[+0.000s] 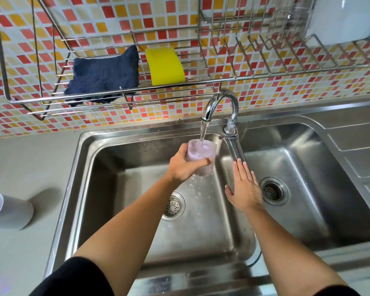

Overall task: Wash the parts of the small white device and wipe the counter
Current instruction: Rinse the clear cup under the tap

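Rinsing: left hand (186,167) grips the cup (201,149) under the running tap (220,103); right hand (244,189) flat, empty, at its 3 o'clock. Next, probably, empty and scrub it; sponge (165,66) at 11.

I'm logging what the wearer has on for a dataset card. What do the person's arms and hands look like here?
The left hand and right hand are bare: no gloves, and no rings, watch or bracelets show. The forearms are uncovered. The left sleeve and right sleeve are black, ending above the elbows.
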Action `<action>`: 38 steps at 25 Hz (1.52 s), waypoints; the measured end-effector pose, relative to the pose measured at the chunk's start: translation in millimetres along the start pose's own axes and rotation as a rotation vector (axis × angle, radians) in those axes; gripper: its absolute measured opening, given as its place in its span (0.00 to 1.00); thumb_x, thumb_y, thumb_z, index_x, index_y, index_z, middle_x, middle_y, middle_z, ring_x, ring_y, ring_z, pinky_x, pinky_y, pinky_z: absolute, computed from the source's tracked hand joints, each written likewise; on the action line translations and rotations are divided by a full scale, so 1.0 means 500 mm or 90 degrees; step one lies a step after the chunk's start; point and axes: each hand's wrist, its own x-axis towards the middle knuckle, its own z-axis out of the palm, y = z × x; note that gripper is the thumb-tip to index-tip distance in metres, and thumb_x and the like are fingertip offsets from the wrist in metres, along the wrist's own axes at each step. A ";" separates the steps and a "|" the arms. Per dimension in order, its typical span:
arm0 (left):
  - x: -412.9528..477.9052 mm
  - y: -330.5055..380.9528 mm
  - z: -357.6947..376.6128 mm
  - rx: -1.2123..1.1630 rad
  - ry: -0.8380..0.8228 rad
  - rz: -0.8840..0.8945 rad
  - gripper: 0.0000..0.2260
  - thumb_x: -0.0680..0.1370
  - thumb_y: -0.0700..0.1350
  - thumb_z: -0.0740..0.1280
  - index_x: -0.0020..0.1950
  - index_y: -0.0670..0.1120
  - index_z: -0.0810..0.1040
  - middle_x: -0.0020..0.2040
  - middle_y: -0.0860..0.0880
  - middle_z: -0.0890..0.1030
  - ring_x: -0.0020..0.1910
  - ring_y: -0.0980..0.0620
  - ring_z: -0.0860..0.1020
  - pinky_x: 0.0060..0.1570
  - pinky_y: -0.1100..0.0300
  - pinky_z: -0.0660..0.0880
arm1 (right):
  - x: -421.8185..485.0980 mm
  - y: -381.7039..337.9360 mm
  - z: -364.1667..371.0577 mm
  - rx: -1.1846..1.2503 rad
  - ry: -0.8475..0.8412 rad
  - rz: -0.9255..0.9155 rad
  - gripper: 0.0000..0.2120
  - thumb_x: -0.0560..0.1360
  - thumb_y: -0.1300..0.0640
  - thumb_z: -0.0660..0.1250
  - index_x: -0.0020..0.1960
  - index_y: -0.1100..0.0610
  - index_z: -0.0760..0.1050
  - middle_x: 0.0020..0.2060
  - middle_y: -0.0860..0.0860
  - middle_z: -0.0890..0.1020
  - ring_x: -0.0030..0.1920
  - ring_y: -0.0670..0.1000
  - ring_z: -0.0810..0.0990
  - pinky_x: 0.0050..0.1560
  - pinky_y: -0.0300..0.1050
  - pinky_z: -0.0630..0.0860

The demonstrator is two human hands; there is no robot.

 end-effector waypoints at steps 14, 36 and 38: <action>-0.011 -0.015 -0.032 0.199 -0.035 0.032 0.31 0.54 0.50 0.77 0.54 0.50 0.70 0.52 0.50 0.79 0.50 0.47 0.79 0.49 0.53 0.79 | 0.001 0.003 0.002 0.018 -0.004 0.002 0.37 0.75 0.49 0.60 0.76 0.58 0.45 0.77 0.52 0.48 0.76 0.50 0.44 0.75 0.50 0.47; -0.005 -0.024 -0.046 0.246 -0.061 0.048 0.29 0.62 0.42 0.79 0.58 0.49 0.70 0.53 0.51 0.77 0.50 0.49 0.75 0.47 0.62 0.70 | 0.108 -0.001 -0.080 0.323 0.228 0.043 0.21 0.72 0.68 0.60 0.65 0.61 0.71 0.59 0.60 0.76 0.57 0.62 0.74 0.59 0.49 0.68; -0.003 -0.021 -0.045 0.251 -0.065 0.053 0.29 0.62 0.41 0.79 0.58 0.49 0.70 0.53 0.51 0.77 0.49 0.50 0.74 0.46 0.62 0.69 | 0.151 -0.016 -0.115 0.255 0.173 -0.011 0.25 0.73 0.66 0.61 0.69 0.56 0.67 0.62 0.57 0.75 0.61 0.59 0.71 0.61 0.50 0.69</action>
